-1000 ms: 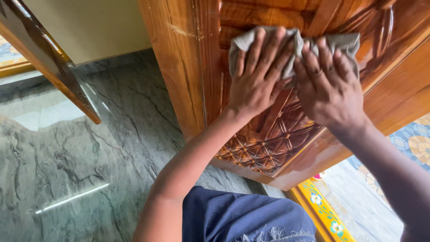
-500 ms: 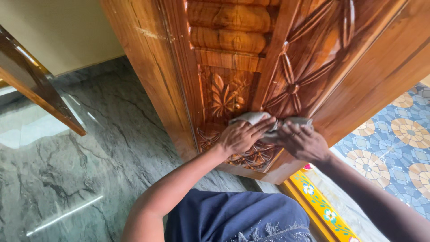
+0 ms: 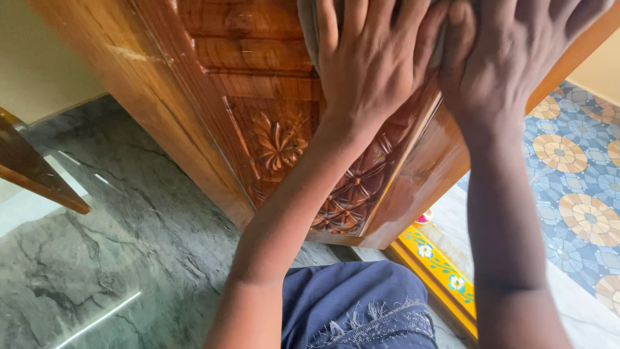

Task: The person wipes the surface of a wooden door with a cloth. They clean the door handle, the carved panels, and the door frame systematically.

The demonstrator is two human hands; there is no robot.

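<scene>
Varnished reddish-brown wood of a carved door (image 3: 213, 71), glossy, with plain horizontal bands above, a raised flower rosette (image 3: 279, 143) in the middle and a lattice of small petal shapes near the bottom edge.

Grey cloth (image 3: 309, 32) pressed flat against the upper carved panel, almost wholly hidden under both palms; only a thin strip showing beside the left hand (image 3: 368, 64) and a sliver between the two hands.

Left hand laid open on the cloth, fingers (image 3: 352, 19) straight and slightly apart, not curled around anything. Right hand (image 3: 510, 58) alongside it and touching, likewise flat, fingers extended upward out of the frame; tips not visible.

Step in hand, as judged: wiping the carved face with two-handed pressure. Next stroke likely calling for even palm pressure and for working the soft cloth into the grooves of the relief, where a flat pass would skim over.

Below: polished grey-green veined stone floor (image 3: 97, 278), a yellow painted threshold with flowers (image 3: 439, 271), patterned blue and orange tiles (image 3: 581, 168), dark blue frayed fabric (image 3: 355, 304) over the knee.
</scene>
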